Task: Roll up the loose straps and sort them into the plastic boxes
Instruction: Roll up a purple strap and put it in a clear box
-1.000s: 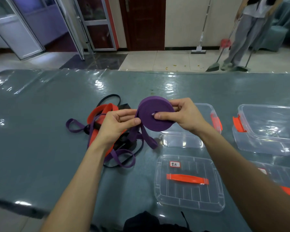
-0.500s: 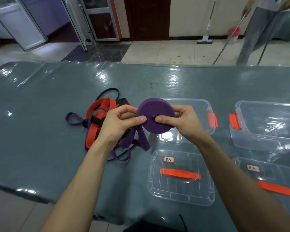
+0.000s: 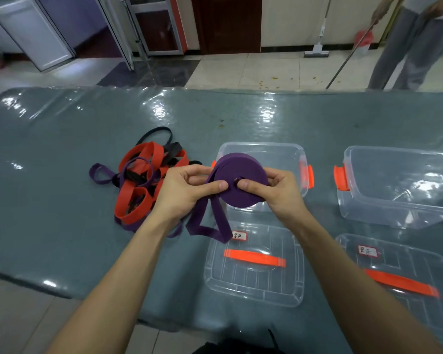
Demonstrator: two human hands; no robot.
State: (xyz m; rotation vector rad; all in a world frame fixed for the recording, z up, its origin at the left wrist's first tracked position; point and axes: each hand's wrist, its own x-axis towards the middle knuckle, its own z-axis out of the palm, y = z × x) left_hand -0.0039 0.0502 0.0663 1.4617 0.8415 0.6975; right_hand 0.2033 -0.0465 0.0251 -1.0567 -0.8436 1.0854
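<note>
Winding the purple strap is the step I judge to be in hand, and I read the scene from the big things down. The desk (image 3: 62,200) runs wide under a glossy clear cover. Toward its right end stand two open plastic boxes, an inner box (image 3: 279,154) and an outer box (image 3: 399,180), both apparently empty. Their lids (image 3: 253,284) lie flat along the near edge. Left of the boxes, about mid-desk, the tangle (image 3: 141,185) of red, black and purple straps lies heaped.

The purple roll (image 3: 238,180) is held in the air over the front of the inner box. It is a thick, even disc with a small hole at its middle. The left hand (image 3: 184,192) pinches it, thumb flat on the near face and fingers behind. The right hand (image 3: 276,192) pinches the other side, thumb beside the hole. The loose tail (image 3: 221,221) drops from the roll's left side, kinks, and ends by the lid's small label (image 3: 239,235). I cannot tell whether it runs on into the tangle.

To wind well, I would anchor the core with the right thumb and feed the tail flat through the left hand under light tension. I would also line up each edge so the disc does not telescope.
</note>
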